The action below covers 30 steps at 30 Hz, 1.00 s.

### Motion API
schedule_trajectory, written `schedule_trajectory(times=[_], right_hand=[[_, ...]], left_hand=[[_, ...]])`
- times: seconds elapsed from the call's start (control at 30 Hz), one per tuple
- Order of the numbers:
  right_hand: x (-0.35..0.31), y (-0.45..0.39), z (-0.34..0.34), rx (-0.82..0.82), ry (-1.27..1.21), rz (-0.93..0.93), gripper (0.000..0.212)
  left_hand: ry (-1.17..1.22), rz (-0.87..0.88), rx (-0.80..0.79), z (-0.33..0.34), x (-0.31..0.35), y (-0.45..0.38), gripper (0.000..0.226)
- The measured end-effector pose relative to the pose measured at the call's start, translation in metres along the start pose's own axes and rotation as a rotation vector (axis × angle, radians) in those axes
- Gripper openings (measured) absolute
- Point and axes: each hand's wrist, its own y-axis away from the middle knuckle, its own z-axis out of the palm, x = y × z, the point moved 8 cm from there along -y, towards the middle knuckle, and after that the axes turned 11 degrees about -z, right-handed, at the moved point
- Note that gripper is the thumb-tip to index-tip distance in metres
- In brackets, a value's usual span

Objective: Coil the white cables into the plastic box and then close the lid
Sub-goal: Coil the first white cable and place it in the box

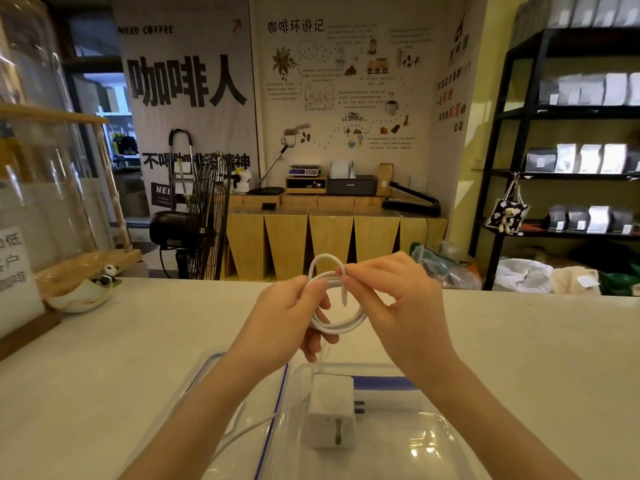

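Observation:
A white cable [341, 322] is wound into a small coil held above the counter. My left hand [291, 317] pinches the coil's left side. My right hand [391, 299] grips the top of a loop between thumb and fingertips, and a short plug end hangs inside the coil. Below, the clear plastic box [429, 434] stands open near the front edge, with a white charger block [330, 410] in it. The clear lid with blue trim [273, 410] lies to the box's left. Another white cable [242, 433] runs from the charger over the lid.
The pale counter [138, 358] stretches left and right. A small dish with panda figures [86, 292] and a framed paper sign [17, 282] stand at the far left. Beyond the counter are a fan [204, 216], wooden cabinets and black shelves [554, 150] of bags.

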Motion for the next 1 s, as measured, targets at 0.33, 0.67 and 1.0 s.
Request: schedule_trajectory(times=[0.33,0.67,1.0], right_hand=[[0.003,-0.001,-0.005,-0.017,0.144,0.171,0.02],[0.007,0.005,0.023,-0.227,-0.664,0.404,0.018],[0.021,0.005,0.015,-0.3,-0.719,0.518,0.026]], left_hand=[[-0.045,0.167,0.097,-0.002,0.016,0.011,0.028],[0.17,0.121,-0.071,-0.001,0.025,0.018,0.031],[0.255,-0.016,-0.155,-0.004,0.02,0.016,0.032]])
